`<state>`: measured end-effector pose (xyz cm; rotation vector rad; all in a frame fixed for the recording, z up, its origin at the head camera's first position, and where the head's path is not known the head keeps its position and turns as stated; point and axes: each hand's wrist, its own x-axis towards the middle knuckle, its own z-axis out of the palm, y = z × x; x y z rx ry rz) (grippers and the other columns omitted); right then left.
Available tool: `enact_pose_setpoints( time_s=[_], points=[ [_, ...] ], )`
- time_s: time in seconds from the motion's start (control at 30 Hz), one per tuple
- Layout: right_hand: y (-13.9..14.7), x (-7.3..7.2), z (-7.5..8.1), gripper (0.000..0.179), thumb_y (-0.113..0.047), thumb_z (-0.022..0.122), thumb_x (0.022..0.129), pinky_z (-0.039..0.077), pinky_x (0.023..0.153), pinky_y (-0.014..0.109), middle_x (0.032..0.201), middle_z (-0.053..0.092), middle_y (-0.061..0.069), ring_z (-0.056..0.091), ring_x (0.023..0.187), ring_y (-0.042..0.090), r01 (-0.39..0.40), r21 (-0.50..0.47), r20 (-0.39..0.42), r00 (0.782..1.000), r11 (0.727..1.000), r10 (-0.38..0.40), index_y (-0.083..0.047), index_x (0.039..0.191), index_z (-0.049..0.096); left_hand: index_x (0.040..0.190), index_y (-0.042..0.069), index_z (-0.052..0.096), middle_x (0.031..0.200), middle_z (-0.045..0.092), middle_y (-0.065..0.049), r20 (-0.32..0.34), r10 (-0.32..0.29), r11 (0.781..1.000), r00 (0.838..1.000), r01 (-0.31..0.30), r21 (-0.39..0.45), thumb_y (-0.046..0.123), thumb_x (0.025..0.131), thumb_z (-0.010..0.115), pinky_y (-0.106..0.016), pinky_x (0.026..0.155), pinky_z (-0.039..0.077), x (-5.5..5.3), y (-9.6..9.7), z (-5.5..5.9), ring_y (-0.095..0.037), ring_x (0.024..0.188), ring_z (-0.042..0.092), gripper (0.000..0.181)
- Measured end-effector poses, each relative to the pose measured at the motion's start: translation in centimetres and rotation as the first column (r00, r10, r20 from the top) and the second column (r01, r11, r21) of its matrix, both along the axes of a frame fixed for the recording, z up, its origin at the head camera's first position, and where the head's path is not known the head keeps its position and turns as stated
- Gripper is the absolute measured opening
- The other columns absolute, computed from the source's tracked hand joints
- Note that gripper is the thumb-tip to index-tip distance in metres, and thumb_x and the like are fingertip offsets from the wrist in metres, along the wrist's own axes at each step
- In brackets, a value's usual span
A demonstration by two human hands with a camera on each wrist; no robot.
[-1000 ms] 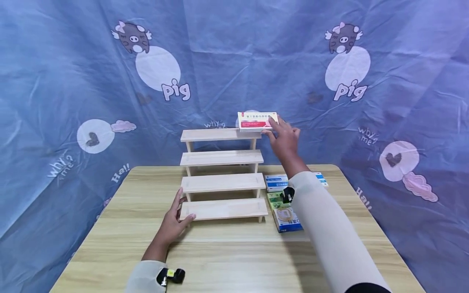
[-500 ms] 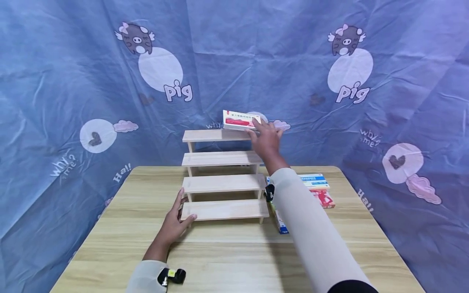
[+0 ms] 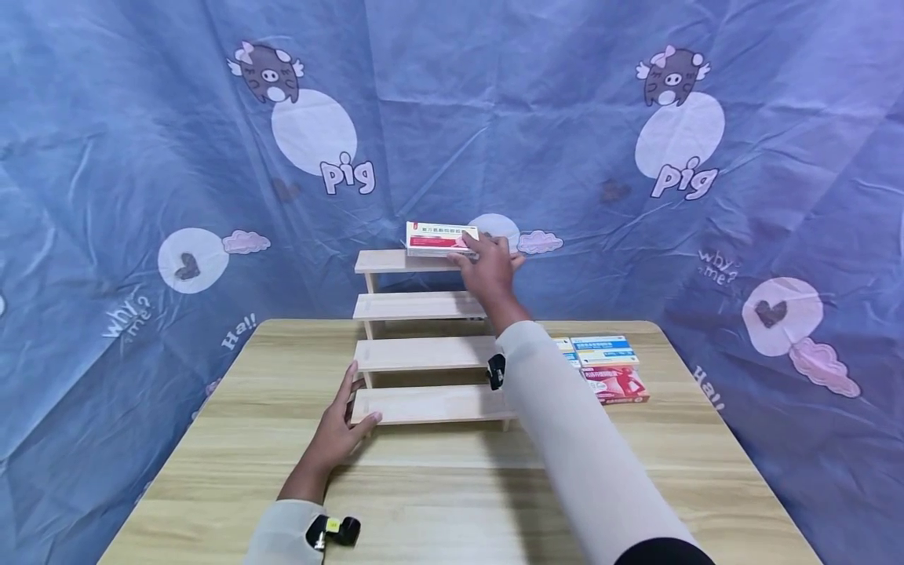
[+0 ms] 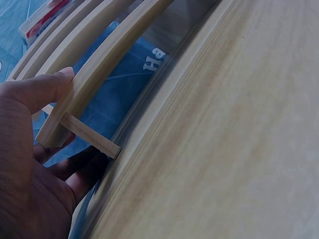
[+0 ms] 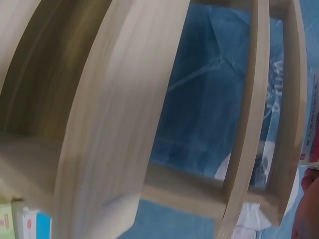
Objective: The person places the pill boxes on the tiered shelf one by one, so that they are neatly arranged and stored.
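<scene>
A four-tier wooden step rack [image 3: 427, 355] stands on the table in the head view. My left hand [image 3: 335, 431] grips the left end of its lowest step, thumb on top; in the left wrist view the other fingers of this hand [image 4: 45, 174] reach behind the small leg. Over the top step, my right hand [image 3: 487, 271] pinches the right end of a white and red medicine box [image 3: 432, 238], its underside right at the board. The right wrist view catches only part of that box [image 5: 313, 124] and the fingers at the right edge.
Right of the rack lie more medicine boxes: a blue and white box [image 3: 605, 349] and a red box [image 3: 614, 384]. My right sleeve [image 3: 565, 424] hides others there. A blue patterned cloth [image 3: 452, 118] hangs behind the wooden table [image 3: 424, 510].
My right hand has carried the medicine box leftward along the top step, tilting it midway and levelling it now. My left hand keeps its grip on the rack.
</scene>
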<state>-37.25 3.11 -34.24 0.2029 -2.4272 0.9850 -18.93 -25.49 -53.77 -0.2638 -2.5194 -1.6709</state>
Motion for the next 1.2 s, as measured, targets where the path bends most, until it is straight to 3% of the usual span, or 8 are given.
enact_pose_setpoints(
  time_s=[0.17,0.33,0.53,0.73,1.0,1.2],
  points=[
    [-1.5,0.0,0.1,0.059,-0.049,0.082,0.095,0.009,0.127,0.075,0.162,0.061,0.007,0.046,0.153,0.035,-0.012,-0.04,0.018,1.0,0.999,0.013,-0.027,0.148,0.07,0.179,0.025,0.005,0.172,0.039,-0.027,0.006,0.004,1.0,1.0,-0.004,-0.003,0.019,0.103,0.079,-0.045,0.112,0.054,0.1,0.1,0.0,-0.052,0.147,0.055,0.106],
    [-3.0,0.2,0.4,0.059,-0.054,0.081,0.094,0.018,0.123,0.065,0.159,0.064,0.008,0.04,0.16,0.038,-0.01,0.002,0.054,0.998,1.0,0.01,-0.031,0.147,0.071,0.178,0.025,0.005,0.172,0.04,-0.028,-0.002,0.004,1.0,1.0,-0.004,-0.001,0.018,0.103,0.079,-0.046,0.112,0.055,0.0,0.1,-0.1,-0.052,0.147,0.056,0.106],
    [-4.3,0.4,0.6,0.057,-0.053,0.08,0.097,0.021,0.12,0.062,0.16,0.063,0.008,0.048,0.148,0.03,-0.006,0.041,0.092,0.996,0.999,0.003,-0.033,0.149,0.069,0.179,0.024,0.004,0.172,0.039,-0.028,-0.006,-0.009,1.0,1.0,0.009,0.019,0.017,0.102,0.079,-0.043,0.11,0.056,0.0,0.1,-0.1,-0.054,0.147,0.055,0.106],
    [-5.4,0.5,0.2,0.055,-0.046,0.077,0.101,0.016,0.122,0.067,0.165,0.058,0.007,0.045,0.15,0.03,-0.034,0.06,0.124,0.992,0.998,0.027,-0.03,0.152,0.066,0.179,0.024,0.005,0.172,0.038,-0.029,-0.007,-0.014,1.0,1.0,0.014,0.024,0.016,0.103,0.078,-0.04,0.109,0.056,-0.1,0.1,-0.1,-0.054,0.146,0.055,0.106],
    [-6.1,0.5,-0.1,0.053,-0.049,0.078,0.1,0.02,0.119,0.064,0.159,0.064,0.007,0.048,0.145,0.029,0.01,0.011,0.113,0.994,1.0,-0.011,-0.03,0.149,0.07,0.179,0.026,0.005,0.172,0.039,-0.027,-0.007,-0.018,1.0,1.0,0.018,0.019,0.018,0.103,0.078,-0.037,0.108,0.056,0.0,0.1,0.0,-0.053,0.147,0.055,0.106],
    [-6.6,0.5,-0.5,0.053,-0.049,0.08,0.098,0.019,0.121,0.066,0.155,0.067,0.008,0.047,0.144,0.028,0.0,0.025,0.111,0.994,1.0,-0.003,-0.031,0.147,0.072,0.179,0.025,0.005,0.172,0.038,-0.029,-0.014,-0.025,0.999,1.0,0.026,0.038,0.016,0.103,0.078,-0.036,0.107,0.057,-0.1,-0.1,-0.2,-0.055,0.146,0.055,0.106]
  ],
)
